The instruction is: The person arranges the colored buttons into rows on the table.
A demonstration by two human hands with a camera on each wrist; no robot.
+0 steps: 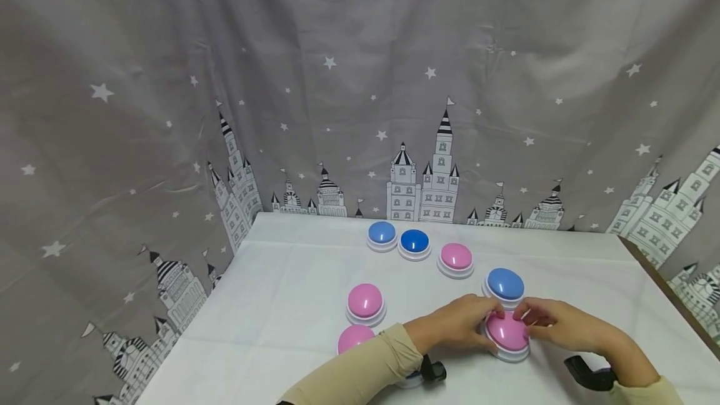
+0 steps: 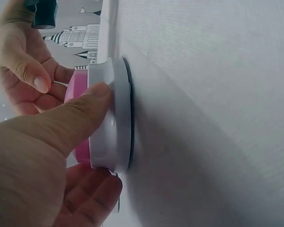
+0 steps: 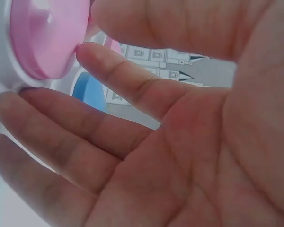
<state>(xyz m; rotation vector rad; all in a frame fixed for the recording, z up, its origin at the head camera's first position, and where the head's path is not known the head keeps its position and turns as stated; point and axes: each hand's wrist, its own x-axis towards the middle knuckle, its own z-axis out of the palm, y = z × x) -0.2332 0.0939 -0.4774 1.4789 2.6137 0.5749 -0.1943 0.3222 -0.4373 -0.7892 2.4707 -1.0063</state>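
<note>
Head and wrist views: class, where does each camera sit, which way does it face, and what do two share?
Head: on the head, facing forward and down at the white table and grey curtain; left hand, right hand and sleeves show.
Left wrist: on that wrist, facing the side of the pink button, low over the table; both hands show.
Right wrist: on that wrist, facing the pink button past the right hand's palm, a blue button behind.
Shared: both hands, in head and left wrist.

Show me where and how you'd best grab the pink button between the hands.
Probably its white base, from left and right: the upright wall suits a two-sided pinch, while the pink dome is smooth and rounded, and a blue button crowds the far side.
</note>
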